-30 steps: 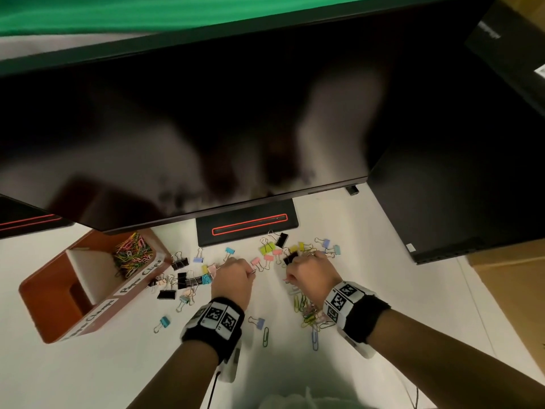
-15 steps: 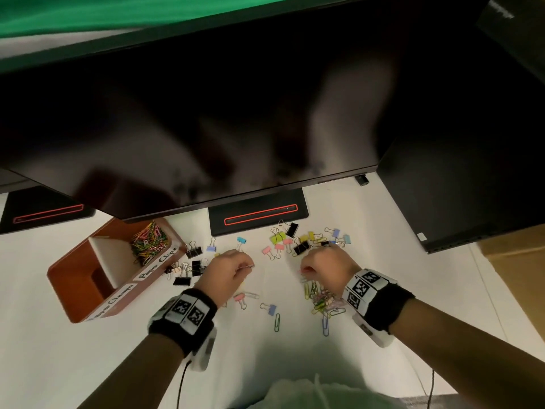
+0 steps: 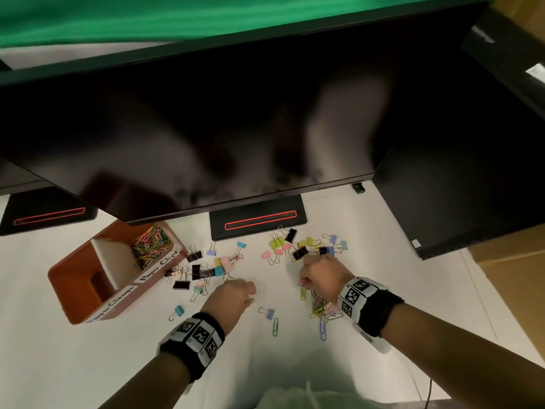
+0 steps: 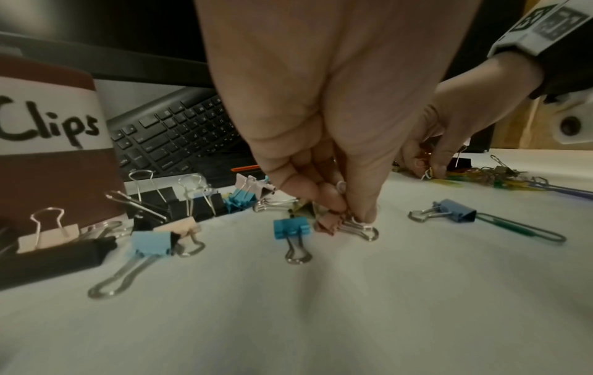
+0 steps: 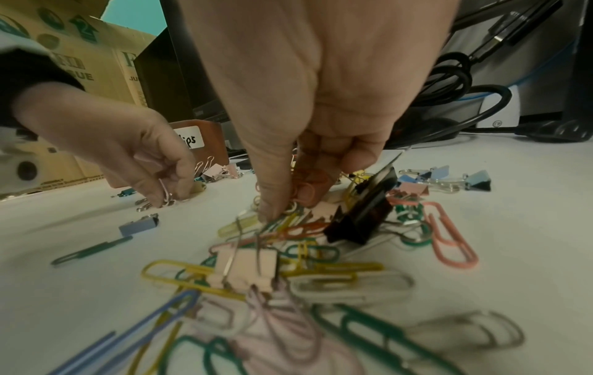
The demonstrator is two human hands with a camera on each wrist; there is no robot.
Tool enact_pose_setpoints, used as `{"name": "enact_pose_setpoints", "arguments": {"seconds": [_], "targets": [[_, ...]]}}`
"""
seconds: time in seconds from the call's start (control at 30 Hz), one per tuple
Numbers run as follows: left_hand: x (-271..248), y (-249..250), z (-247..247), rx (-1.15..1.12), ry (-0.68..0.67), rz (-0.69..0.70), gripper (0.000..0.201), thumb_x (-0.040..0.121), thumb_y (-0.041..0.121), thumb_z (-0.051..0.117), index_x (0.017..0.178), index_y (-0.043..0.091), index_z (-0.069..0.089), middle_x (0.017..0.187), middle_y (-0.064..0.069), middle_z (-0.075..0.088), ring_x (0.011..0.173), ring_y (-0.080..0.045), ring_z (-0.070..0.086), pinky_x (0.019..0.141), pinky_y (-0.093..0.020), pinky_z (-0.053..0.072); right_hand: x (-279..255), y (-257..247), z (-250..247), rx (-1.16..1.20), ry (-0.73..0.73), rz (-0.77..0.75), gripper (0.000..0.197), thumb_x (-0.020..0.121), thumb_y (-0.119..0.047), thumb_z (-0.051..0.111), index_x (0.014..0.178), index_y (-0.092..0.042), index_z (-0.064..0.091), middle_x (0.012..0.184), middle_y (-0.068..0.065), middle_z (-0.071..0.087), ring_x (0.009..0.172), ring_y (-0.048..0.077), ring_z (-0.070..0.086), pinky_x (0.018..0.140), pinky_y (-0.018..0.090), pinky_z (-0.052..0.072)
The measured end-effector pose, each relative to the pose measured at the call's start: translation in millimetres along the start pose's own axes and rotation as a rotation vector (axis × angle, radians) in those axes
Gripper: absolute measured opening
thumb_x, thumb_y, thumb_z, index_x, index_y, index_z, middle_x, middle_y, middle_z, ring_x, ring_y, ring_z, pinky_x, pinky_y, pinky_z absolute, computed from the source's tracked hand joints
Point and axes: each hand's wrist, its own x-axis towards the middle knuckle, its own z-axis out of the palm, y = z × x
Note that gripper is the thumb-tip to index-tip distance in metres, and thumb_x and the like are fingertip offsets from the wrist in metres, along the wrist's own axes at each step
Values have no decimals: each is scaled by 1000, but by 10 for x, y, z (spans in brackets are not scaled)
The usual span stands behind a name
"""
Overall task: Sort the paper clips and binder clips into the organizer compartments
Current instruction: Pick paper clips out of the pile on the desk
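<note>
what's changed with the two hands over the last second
The left hand drew back toward the person, away from the binder clips, and now pinches a small pink binder clip on the table. The right hand also pulled back slightly onto the paper clip pile, fingers picking at it. The organizer looks unchanged.

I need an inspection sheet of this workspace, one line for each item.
Surface: white table.
Job's things: organizer holds paper clips; binder clips and paper clip pile loose on table.
Clutter: keyboard.
Hands: left hand pinches a small clip; right hand pinches clips from the pile.
Cables: black cables behind.
Surroundings: monitor, cardboard box.
</note>
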Motion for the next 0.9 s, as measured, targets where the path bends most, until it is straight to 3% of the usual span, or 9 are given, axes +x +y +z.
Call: {"name": "enact_pose_setpoints", "arguments": {"seconds": [0.13,0.27,0.5,0.63,0.8,0.9], "targets": [[51,26,-14,110,-39,-6,17,92,13,45,99,11,60,101,-4,56,94,-19,54,79,-26,42,30,-19,-15,-4,-10,-15,23,91,-15,50,110,-15,64,113,3,57,101,23,57,79,25,30],[123,71,10,133,-41,17,16,87,3,49,95,10,61,102,-4,51,90,-19,55,80,-28,47,49,-51,-72,12,-19,5,20,91,-14,50,107,-14,61,110,4,61,101,23,57,82,28,40],[164,154,-61,114,-62,44,13,92,10,44,101,10,53,100,-7,59,91,-22,54,76,-29,43,116,-90,-109,25,-147,61,23,88,-14,57,110,-12,59,113,6,60,102,24,58,89,34,49],[213,138,-48,117,-119,-1,14,93,13,45,101,10,56,103,-8,58,94,-23,55,79,-30,45,142,-104,-129,59,-176,89,22,87,-14,60,109,-10,58,114,8,60,102,24,58,88,34,50],[217,177,7,201,-165,-22,19,92,3,43,107,6,55,111,-11,51,99,-26,54,84,-33,47,157,-143,-192,82,-220,109,23,90,-15,57,110,-4,60,120,11,54,107,26,55,87,32,46],[196,192,20,218,-145,-17,24,90,-1,41,109,5,53,112,-12,48,100,-27,53,86,-34,46,146,-160,-189,79,-230,116,20,89,-14,58,106,-5,60,116,10,57,99,23,56,83,30,46]]}}
